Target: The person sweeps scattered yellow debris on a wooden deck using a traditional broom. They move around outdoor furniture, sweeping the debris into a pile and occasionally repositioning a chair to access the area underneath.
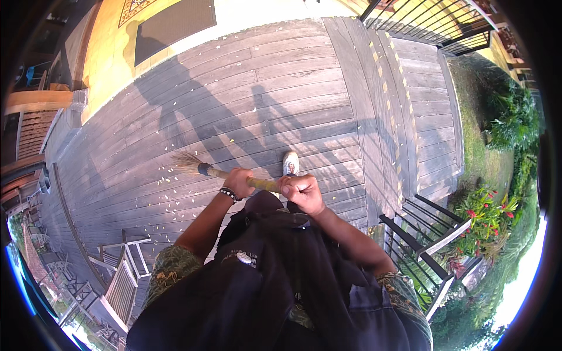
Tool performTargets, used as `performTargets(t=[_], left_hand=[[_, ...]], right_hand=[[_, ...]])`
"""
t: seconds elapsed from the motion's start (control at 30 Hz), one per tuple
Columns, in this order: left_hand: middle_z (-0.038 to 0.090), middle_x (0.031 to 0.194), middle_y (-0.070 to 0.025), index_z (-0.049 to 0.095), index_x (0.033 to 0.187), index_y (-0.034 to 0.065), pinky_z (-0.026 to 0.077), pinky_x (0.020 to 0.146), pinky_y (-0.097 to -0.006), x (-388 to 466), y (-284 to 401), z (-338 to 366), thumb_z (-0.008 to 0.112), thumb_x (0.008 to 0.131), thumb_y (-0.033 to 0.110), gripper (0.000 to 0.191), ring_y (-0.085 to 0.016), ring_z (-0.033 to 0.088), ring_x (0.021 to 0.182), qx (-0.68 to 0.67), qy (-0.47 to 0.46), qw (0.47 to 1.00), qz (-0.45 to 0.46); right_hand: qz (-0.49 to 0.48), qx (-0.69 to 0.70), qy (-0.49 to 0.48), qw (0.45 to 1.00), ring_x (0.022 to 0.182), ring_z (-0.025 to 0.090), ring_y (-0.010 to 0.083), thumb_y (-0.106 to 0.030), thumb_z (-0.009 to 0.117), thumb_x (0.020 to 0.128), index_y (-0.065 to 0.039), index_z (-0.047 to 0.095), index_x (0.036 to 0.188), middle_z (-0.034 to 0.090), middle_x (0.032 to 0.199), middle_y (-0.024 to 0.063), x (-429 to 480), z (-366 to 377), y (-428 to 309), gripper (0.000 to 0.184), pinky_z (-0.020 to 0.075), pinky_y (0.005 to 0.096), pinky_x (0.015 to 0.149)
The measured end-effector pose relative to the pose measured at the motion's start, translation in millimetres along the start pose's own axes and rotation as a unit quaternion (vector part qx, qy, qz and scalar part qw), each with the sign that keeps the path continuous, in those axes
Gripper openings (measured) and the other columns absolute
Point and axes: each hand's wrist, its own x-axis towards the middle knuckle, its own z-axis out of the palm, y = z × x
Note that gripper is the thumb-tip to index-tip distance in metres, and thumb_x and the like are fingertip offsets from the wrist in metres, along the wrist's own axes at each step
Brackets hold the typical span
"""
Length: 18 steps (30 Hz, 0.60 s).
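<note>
A stick broom with thin straw bristles (186,162) and a bamboo handle (263,184) lies across in front of my body. My left hand (238,182), with a beaded bracelet at the wrist, is shut around the handle a short way behind the dark binding (204,169). Higher on the handle, close to my waist, my right hand (303,193) grips it near its end. The bristles point left, over the wooden deck (298,70); whether they touch the boards I cannot tell. Small pale petals or bits (169,193) lie scattered around and below the bristles.
Steps with yellow-striped edges (397,109) drop away on the right, beside black metal railings (412,237). A slatted wooden chair (120,285) stands at lower left. A dark mat (175,28) lies on yellow tiles beyond the deck. My shoe (290,163) is on the boards.
</note>
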Motion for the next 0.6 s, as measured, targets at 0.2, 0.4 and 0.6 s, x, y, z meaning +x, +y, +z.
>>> performTargets(t=[0.2, 0.4, 0.6], left_hand=[[0.067, 0.074, -0.0116, 0.062, 0.074, 0.0084, 0.052, 0.066, -0.0463, 84, 89, -12, 0.075, 0.075, 0.016, 0.016, -0.035, 0.067, 0.071, -0.157, 0.12, 0.968, 0.153], [0.064, 0.077, -0.0133, 0.058, 0.075, 0.0062, 0.051, 0.069, -0.0448, 179, 117, -23, 0.07, 0.082, 0.018, 0.018, -0.037, 0.064, 0.077, -0.217, 0.062, 0.955, 0.194], [0.07, 0.073, -0.0153, 0.066, 0.074, 0.0081, 0.055, 0.068, -0.0479, 104, -49, -60, 0.072, 0.07, 0.017, 0.012, -0.039, 0.07, 0.076, -0.123, 0.03, 0.992, -0.008]], right_hand=[[-0.149, -0.167, -0.027, 0.974, 0.046, 0.053, 0.0227, 0.0, 0.067, 0.079, -0.005, 0.039, 0.053, 0.051, 0.052, 0.0061, 44, -7, -118, 0.039, 0.0532, 0.0395, 0.062], [-0.179, -0.329, -0.087, 0.923, 0.043, 0.05, 0.0229, 0.001, 0.068, 0.077, -0.007, 0.04, 0.052, 0.049, 0.05, 0.0038, 99, 7, -110, 0.038, 0.054, 0.0384, 0.059], [-0.002, -0.163, -0.011, 0.987, 0.054, 0.049, 0.018, -0.002, 0.059, 0.091, 0.0, 0.045, 0.057, 0.051, 0.055, 0.0053, 134, 19, -3, 0.037, 0.0524, 0.0406, 0.074]])
